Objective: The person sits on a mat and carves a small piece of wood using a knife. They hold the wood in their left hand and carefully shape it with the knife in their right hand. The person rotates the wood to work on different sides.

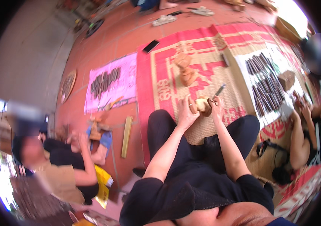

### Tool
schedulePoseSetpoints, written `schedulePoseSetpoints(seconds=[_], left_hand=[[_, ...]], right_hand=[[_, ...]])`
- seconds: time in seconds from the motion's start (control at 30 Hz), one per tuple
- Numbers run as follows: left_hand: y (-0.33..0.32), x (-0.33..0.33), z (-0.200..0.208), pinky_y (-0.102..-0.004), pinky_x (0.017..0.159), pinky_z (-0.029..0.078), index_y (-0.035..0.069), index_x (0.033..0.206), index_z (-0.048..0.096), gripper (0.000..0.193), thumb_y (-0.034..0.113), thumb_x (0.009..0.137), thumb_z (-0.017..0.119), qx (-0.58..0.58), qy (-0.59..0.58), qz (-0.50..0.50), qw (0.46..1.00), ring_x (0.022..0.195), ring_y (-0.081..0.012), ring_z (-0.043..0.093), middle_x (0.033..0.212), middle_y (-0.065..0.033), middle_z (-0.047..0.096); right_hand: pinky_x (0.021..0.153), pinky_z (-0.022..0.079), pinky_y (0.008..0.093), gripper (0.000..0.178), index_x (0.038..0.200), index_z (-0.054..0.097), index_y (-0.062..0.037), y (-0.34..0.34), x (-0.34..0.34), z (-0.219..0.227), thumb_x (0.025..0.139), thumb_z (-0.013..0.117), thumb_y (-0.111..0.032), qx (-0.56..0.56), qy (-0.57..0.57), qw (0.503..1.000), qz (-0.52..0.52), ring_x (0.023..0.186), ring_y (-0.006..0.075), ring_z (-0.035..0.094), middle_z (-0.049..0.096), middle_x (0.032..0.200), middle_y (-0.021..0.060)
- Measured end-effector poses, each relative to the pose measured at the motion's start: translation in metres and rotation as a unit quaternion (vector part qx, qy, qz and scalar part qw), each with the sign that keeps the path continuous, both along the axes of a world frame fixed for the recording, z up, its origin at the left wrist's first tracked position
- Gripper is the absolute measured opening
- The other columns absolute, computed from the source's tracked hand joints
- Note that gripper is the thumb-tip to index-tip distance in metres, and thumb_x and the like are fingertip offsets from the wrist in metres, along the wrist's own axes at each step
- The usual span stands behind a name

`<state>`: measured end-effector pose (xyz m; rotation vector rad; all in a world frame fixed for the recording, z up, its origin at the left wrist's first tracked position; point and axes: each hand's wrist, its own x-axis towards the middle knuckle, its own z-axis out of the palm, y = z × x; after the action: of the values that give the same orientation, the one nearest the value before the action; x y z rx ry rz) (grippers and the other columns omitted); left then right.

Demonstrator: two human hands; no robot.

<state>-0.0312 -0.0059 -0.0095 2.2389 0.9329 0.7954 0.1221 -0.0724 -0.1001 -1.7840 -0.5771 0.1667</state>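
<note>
Terracotta tile floor (104, 41), red woven mat (168, 49), seemingly sunlit.

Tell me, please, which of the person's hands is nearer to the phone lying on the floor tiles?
Left. The left hand grips the wooden block on the side toward the phone; the right hand, holding a chisel, sits farther away.

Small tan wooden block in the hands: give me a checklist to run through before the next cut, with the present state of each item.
1. Left hand grips the small tan wooden block: ok.
2. Right hand holds the dark-handled metal carving tool: ok.
3. Tool edge placement on the block: cannot tell, hidden by fingers.
4. Block held over the red-and-tan woven mat, between the knees: ok.
5. Spare chisels laid in rows on the white cloth to the right: ok.
</note>
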Motion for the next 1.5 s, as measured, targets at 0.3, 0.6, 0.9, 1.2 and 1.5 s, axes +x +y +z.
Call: schedulePoseSetpoints(seconds=[0.3,0.6,0.9,1.2,1.5], left_hand=[[-0.007,0.012,-0.003,-0.0497,0.096,0.04,0.01,0.138,0.035,0.088,0.01,0.061,0.078,0.012,-0.009,0.021,1.0,0.108,-0.0409,0.044,0.113,-0.0204,0.045],[-0.013,0.03,0.005,-0.0514,0.095,0.042,0.013,0.134,0.037,0.088,0.016,0.059,0.083,-0.019,0.002,0.033,0.999,0.11,-0.0429,0.044,0.113,-0.0201,0.044],[-0.015,0.016,0.005,-0.0526,0.091,0.042,0.01,0.132,0.037,0.079,0.02,0.066,0.08,-0.027,0.031,0.052,0.998,0.111,-0.0423,0.042,0.112,-0.0218,0.043],[-0.005,0.038,0.011,-0.0489,0.1,0.039,0.006,0.136,0.041,0.084,0.015,0.062,0.079,-0.05,0.044,-0.037,0.997,0.116,-0.0386,0.048,0.12,-0.0229,0.05],[0.008,0.035,0.012,-0.0543,0.097,0.037,0.005,0.138,0.037,0.087,0.008,0.06,0.074,0.088,0.025,-0.013,0.996,0.108,-0.0437,0.046,0.115,-0.0254,0.049]], right_hand=[[0.088,0.044,0.0364,0.02,0.087,0.059,-0.0007,-0.016,0.014,-0.028,0.085,0.071,-0.017,-0.036,0.148,0.988,-0.007,0.104,0.0262,0.055,0.059,0.108,0.015],[0.09,0.046,0.0324,0.016,0.087,0.055,-0.0009,-0.02,0.018,-0.062,0.088,0.068,-0.011,0.095,0.207,0.974,0.014,0.106,0.0222,0.057,0.056,0.12,0.0141],[0.086,0.048,0.0297,0.013,0.097,0.055,-0.0021,-0.022,-0.04,0.008,0.092,0.065,-0.009,0.148,0.339,0.925,0.083,0.104,0.0173,0.056,0.057,0.119,0.0109],[0.071,0.052,0.0268,0.025,0.11,0.059,-0.0038,-0.018,-0.023,-0.024,0.085,0.059,-0.002,0.277,0.316,0.908,0.012,0.083,0.0134,0.059,0.06,0.107,0.0046],[0.086,0.045,0.0384,0.027,0.075,0.058,-0.0012,-0.001,-0.017,-0.006,0.076,0.078,-0.019,0.175,0.083,0.98,-0.039,0.101,0.0296,0.056,0.058,0.108,0.0169]])
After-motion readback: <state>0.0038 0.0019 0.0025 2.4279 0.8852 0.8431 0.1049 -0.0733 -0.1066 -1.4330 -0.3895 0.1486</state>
